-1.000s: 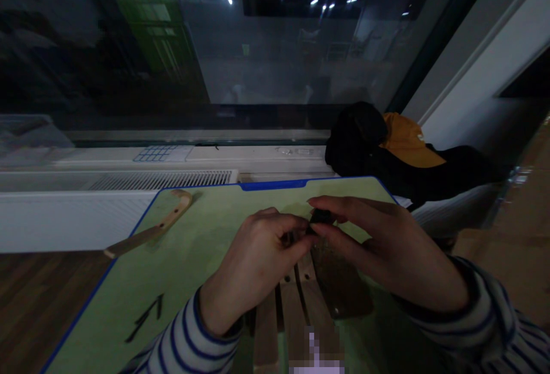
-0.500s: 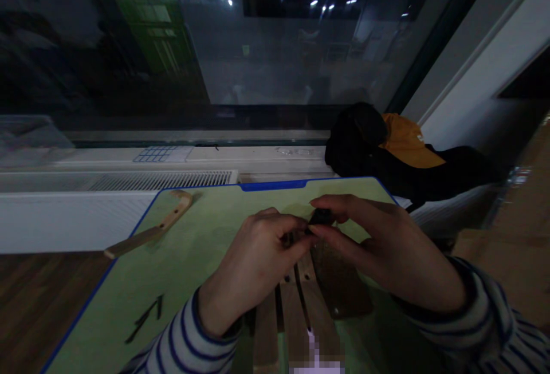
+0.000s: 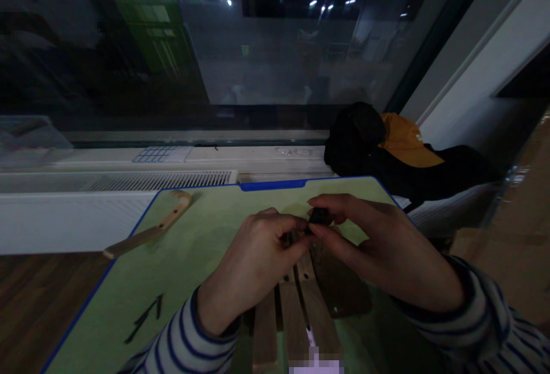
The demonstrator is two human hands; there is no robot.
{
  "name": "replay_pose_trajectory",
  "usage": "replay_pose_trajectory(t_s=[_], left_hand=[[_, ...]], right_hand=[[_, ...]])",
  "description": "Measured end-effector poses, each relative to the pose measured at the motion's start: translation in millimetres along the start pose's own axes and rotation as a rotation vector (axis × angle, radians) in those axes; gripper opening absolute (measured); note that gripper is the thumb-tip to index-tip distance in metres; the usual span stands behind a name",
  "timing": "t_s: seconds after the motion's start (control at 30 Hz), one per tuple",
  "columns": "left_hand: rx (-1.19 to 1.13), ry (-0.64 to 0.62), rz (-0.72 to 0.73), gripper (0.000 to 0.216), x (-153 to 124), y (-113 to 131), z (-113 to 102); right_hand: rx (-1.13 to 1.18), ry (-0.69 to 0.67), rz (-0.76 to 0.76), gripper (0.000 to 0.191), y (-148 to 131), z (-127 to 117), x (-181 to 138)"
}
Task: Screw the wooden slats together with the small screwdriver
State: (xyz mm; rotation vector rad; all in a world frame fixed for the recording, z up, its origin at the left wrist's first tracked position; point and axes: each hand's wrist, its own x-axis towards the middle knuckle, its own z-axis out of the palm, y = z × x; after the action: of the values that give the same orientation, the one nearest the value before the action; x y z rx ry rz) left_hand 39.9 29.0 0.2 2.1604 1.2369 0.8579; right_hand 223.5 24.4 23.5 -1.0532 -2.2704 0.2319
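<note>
My right hand (image 3: 378,242) pinches a small black piece (image 3: 319,217) between thumb and fingers. My left hand (image 3: 266,259) is closed with thumb and forefinger pressed together at the left end of that piece; its exact kind is too dark to tell. Below the hands lie several wooden slats (image 3: 296,305) side by side with dark gaps between them and small holes near their far ends. A dark brown flat item (image 3: 350,291) is under my right hand, partly hidden by it.
On the green, blue-edged table (image 3: 215,213), a bent wooden strip with holes (image 3: 161,226) overhangs the left edge. Thin black pieces (image 3: 146,317) lie nearer me. Behind are a radiator (image 3: 163,179) and a window. A black bag (image 3: 356,139) and orange cap (image 3: 408,139) rest at right.
Almost nothing differs; both hands keep their pinch at the black piece, and the view has shifted very slightly.
</note>
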Motion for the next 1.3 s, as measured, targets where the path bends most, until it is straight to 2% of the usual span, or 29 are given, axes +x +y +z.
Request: replay_pose_trajectory(t_s=[0.6, 0.93, 1.3], left_hand=[[0.006, -0.037, -0.025, 0.009, -1.4, 0.8, -1.1], [-0.014, -0.015, 0.004, 0.015, -0.5, 1.0, -1.9], [0.002, -0.045, -0.021, 0.008, -0.8, 0.4, -1.9]], right_hand=[[-0.027, 0.013, 0.016, 0.020, -2.8, -2.4, 2.7], [-0.008, 0.008, -0.009, 0.032, -2.7, -1.8, 0.2], [0.009, 0.011, -0.007, 0.024, -0.5, -0.2, 2.3]])
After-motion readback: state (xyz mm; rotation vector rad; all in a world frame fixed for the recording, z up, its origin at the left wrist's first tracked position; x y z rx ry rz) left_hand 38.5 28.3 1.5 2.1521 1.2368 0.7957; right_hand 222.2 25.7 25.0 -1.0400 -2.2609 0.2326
